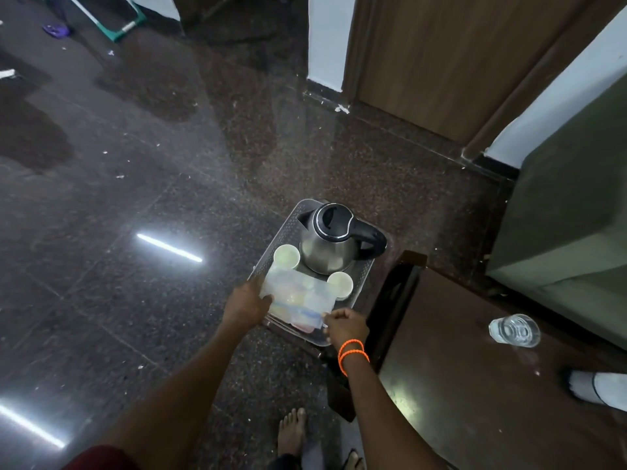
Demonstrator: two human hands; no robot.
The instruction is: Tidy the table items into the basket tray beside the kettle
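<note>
1. The basket tray (288, 228) is held out above the dark speckled floor (135, 164), just left of the wooden table (475, 385).
2. The steel kettle (330, 244) stands upright in the tray's far half.
3. Two white cups (286, 256) sit in the tray, one at either side of the kettle's base.
4. A clear plastic box (298, 296) of blurred, coloured contents (not identifiable) lies in the tray's near half.
5. The left hand (246, 305) grasps the tray's near-left edge, thumb over the box corner.
6. The right hand (344, 325), orange bands on its wrist, has fingers curled at the near-right edge, touching the box.
7. A drinking glass (514, 330) lies tipped on the table, well apart from the tray.
</note>
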